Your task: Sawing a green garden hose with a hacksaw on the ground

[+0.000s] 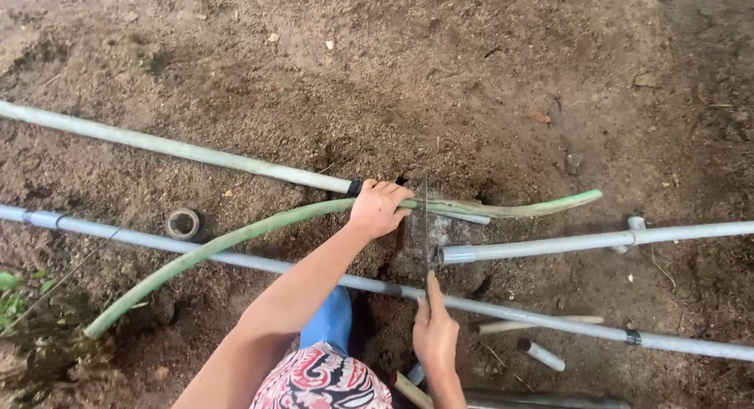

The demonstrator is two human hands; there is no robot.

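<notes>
My left hand (378, 207) presses down on a green hose (228, 240) and a white pipe (181, 150) where they cross over a stone (452, 234). My right hand (434, 333) holds a thin saw blade (425, 220) upright, its edge set across the hose just right of my left hand. The hose's free end (585, 197) points right.
A long grey pipe (550, 319) runs across the dirt under my arms. Another grey pipe (597, 240) with a fitting lies to the right. A tape roll (183, 223) sits on the soil at left. A short pipe offcut (540, 355) lies near my right hand.
</notes>
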